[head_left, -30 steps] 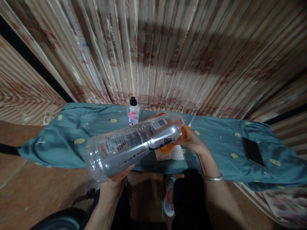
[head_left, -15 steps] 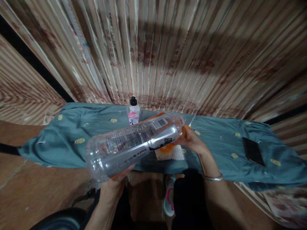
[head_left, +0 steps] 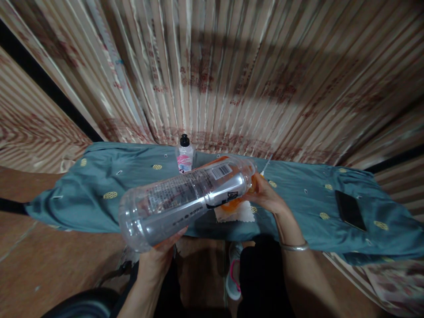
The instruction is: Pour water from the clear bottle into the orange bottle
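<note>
Both hands hold a large clear plastic bottle (head_left: 179, 201) tilted on its side, its base at the left and its neck end at the right. My left hand (head_left: 164, 245) supports the body from beneath, near the base. Around the neck end, my right hand (head_left: 263, 192) is closed; something orange shows by its fingers, too hidden to identify. Below the bottle, a white cloth with a scalloped edge (head_left: 236, 213) lies on the teal fabric cover (head_left: 198, 227), with an orange thing partly over it. A small bottle with a black cap (head_left: 185, 154) stands behind the large one.
A black phone (head_left: 350, 210) lies on the cover at the right. Just beyond my right hand is a thin, pale stick-like tool (head_left: 266, 165). A striped curtain (head_left: 212, 79) hangs behind. At lower left a black round object (head_left: 82, 304) is partly in view.
</note>
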`<state>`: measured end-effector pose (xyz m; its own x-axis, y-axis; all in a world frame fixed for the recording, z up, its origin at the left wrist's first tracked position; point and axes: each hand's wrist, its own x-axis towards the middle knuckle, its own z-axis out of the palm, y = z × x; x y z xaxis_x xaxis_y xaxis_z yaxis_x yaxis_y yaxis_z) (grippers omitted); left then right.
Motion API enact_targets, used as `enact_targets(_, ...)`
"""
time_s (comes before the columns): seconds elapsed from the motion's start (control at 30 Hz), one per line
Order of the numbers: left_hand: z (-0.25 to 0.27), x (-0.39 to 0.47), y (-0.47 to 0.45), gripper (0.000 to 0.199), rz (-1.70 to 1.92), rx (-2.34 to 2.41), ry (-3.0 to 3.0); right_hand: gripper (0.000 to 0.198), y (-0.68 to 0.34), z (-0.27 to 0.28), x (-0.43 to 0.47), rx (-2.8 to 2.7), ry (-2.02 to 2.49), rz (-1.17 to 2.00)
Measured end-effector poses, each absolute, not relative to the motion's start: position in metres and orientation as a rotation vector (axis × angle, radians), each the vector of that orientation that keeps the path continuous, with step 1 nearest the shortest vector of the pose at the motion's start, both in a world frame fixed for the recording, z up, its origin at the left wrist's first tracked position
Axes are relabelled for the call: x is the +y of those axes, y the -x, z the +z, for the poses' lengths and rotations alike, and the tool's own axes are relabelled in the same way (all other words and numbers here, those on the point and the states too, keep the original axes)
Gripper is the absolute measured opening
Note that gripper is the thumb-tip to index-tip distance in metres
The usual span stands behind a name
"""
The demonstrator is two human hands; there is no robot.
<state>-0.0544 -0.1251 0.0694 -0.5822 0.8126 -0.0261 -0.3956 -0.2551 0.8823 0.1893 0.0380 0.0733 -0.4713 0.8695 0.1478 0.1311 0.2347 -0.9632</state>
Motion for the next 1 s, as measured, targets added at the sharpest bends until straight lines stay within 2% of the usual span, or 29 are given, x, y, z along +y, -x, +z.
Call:
enact_targets(0.5,0.068,-0.127,0.054,0.076,1.933,1.161,-0.548,0.078,-0.189,0.075,0.037,-1.77,0.937,1.325)
enact_targets(0.73,0.078,-0.123,0.049,0.079,1.947,1.192,-0.55,0.085,-0.19,0.074,0.038,-1.787,0.943,1.315)
enact_targets(1.0,0.074,-0.126,0.052,0.066,1.923,1.225,-0.59,0.084,-0.189,0.075,0.037,-1.781,0.933,1.325)
